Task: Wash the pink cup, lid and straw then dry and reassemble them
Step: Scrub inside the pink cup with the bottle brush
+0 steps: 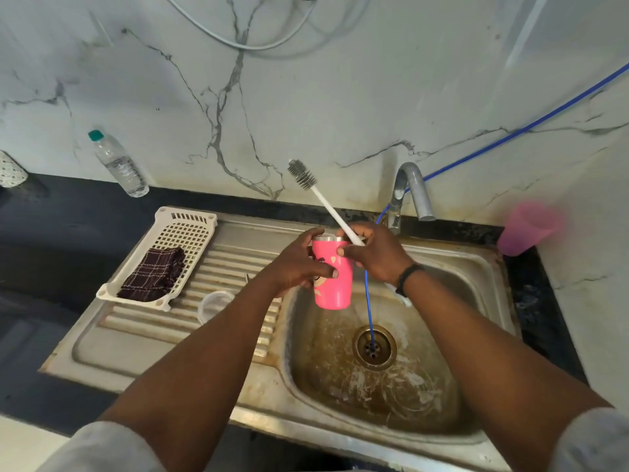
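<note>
The pink cup (333,284) with a steel rim is held upright over the sink basin (442,386). My left hand (299,264) grips it from the left side. My right hand (376,255) holds a white-handled bottle brush (320,195) by its handle, thumb touching the cup's upper right side; the grey bristle head points up and left, outside the cup. A clear round lid (214,304) lies on the drainboard. The straw is not identifiable.
A white plastic rack (190,229) with a folded dark checked cloth (153,274) sits on the drainboard. The tap (413,189) stands behind the basin. A blue tube (369,311) runs down to the drain. A water bottle (117,163) and a pink tumbler (527,228) stand on the counter.
</note>
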